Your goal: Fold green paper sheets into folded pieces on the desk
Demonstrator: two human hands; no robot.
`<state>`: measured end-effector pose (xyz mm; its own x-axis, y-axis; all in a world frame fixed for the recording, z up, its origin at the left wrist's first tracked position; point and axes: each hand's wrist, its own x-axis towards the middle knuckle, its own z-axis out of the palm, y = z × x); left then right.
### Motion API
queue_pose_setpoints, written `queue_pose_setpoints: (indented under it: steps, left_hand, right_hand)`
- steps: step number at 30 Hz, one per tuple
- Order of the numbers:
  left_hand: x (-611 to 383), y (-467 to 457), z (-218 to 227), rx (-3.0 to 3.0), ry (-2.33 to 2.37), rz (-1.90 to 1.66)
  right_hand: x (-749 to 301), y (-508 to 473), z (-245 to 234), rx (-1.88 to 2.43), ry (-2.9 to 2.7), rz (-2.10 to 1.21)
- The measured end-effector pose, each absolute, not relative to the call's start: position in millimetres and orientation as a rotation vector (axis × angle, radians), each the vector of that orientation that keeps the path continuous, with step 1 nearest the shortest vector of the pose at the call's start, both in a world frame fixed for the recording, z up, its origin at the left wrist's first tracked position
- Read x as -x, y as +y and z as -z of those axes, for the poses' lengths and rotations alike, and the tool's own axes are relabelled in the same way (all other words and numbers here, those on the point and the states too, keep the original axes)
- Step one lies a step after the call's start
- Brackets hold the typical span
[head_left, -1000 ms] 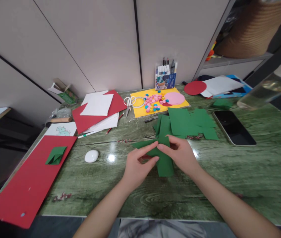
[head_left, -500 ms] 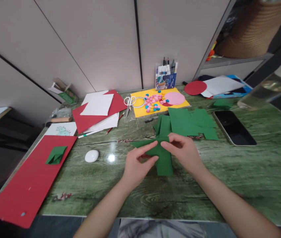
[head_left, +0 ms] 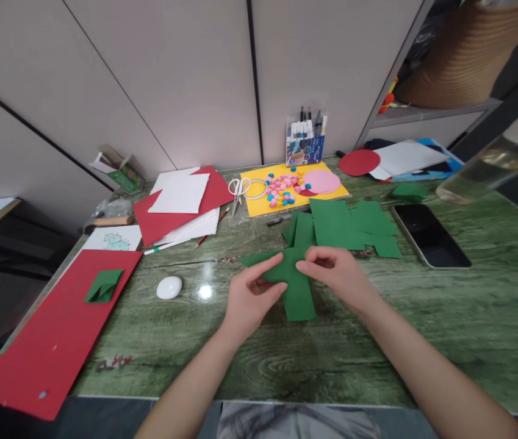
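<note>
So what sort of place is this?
Likely a craft desk, perhaps in an office: the left hand and right hand pinch green paper, with scissors, markers and pompoms on the table.

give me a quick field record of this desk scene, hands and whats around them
left hand: pinches the folded green paper piece at its left flap
right hand: pinches the same piece near its top
surface: green wood-patterned table
behind: pile of green paper cutouts
right: black smartphone, lying flat
left: white oval object; large red paper sheet
</note>
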<state>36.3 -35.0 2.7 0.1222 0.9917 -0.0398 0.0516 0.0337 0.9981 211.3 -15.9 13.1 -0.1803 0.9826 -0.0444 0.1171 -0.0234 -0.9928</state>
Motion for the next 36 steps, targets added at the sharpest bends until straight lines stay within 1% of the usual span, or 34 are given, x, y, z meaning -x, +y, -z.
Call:
queue_pose_setpoints:
  steps: [8, 14, 19, 25, 36]
  left_hand:
    - [-37.4, -29.6, -3.3, -1.191, 1.138, -1.060]
    - [-36.8, -26.8, -3.8, -1.191, 1.208, -1.067]
    - [-37.1, -25.3, -2.3, -1.195, 1.200, -1.088]
    - [-34.6, -25.0, 0.8, -1.180, 1.182, -1.110]
    - [-32.2, -23.6, 2.5, -1.228, 1.236, -1.121]
  right_hand:
    - [-210.9, -12.8, -12.9, 1.335, -1.455, -1.272]
    - [-213.0, -10.9, -11.4, 1.343, -1.552, -1.348]
    - [-212.5, -9.8, -8.7, 1.361, -1.537, -1.339]
    - [-212.4, -9.3, -8.3, 1.342, -1.568, -1.438]
    - [-212.8, -9.4, -6.0, 1.336, -1.577, -1.465]
